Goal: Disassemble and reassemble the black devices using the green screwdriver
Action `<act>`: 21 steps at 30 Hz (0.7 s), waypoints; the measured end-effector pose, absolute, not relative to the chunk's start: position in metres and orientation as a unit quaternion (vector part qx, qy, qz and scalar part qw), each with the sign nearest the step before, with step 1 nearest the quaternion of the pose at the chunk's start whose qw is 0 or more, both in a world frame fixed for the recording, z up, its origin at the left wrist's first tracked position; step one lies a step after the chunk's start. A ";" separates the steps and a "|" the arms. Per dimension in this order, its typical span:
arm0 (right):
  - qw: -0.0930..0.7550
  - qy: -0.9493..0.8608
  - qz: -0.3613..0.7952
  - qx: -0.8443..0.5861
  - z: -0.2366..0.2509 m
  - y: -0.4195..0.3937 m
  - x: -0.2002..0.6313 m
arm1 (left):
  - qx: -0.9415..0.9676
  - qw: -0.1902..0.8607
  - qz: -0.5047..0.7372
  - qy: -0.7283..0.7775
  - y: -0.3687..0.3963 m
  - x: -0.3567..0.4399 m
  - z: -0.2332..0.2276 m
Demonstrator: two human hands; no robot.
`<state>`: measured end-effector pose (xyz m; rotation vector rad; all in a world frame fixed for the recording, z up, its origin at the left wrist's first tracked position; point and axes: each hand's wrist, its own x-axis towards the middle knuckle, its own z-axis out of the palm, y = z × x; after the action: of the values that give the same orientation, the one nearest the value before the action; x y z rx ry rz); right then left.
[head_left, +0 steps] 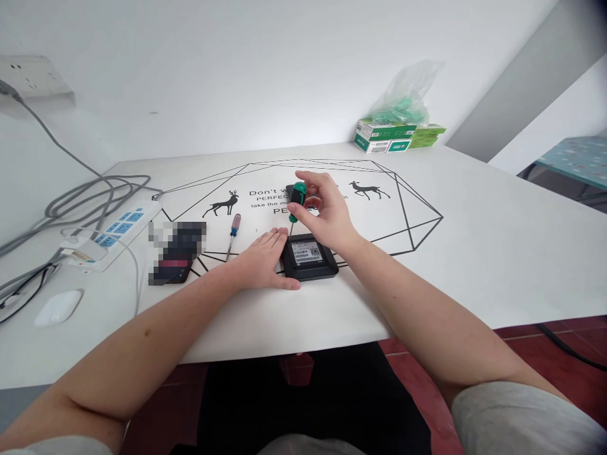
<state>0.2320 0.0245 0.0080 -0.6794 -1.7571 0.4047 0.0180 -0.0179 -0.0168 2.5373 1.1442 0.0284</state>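
Note:
A black square electronic device (313, 273) with a white printed label lies flat on the white table. My left hand (265, 259) rests along its left side, fingers stretched out and thumb at the near edge. My right hand (327, 212) is closed around the green and black handle of a screwdriver (298, 196). The screwdriver stands nearly upright, its tip at the device's far left corner; whether a screw is under it is too small to tell. Left of my left hand lies a second screwdriver (235, 227) with a pink and blue handle.
A phone (179, 253), partly pixelated, lies at the left. Beyond it are a power strip (121, 230), coiled grey cables (90, 196) and a white mouse-shaped object (59, 308). Green and white boxes (384, 136) with a plastic bag (405, 95) stand by the wall.

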 end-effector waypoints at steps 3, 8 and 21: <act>0.580 -0.736 0.184 -0.298 0.006 0.025 0.230 | 0.894 0.179 0.000 0.411 -0.019 0.019 -0.016; 0.591 -0.724 0.191 -0.299 0.003 0.029 0.232 | 0.897 0.179 0.006 0.404 -0.019 0.018 -0.016; 0.598 -0.719 0.196 -0.296 0.004 0.029 0.231 | 0.891 0.180 -0.005 0.417 -0.020 0.021 -0.012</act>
<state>0.2313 0.0286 0.0036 -0.6859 -1.6670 0.4557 0.0206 -0.0204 -0.0124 2.5187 1.1775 -0.0131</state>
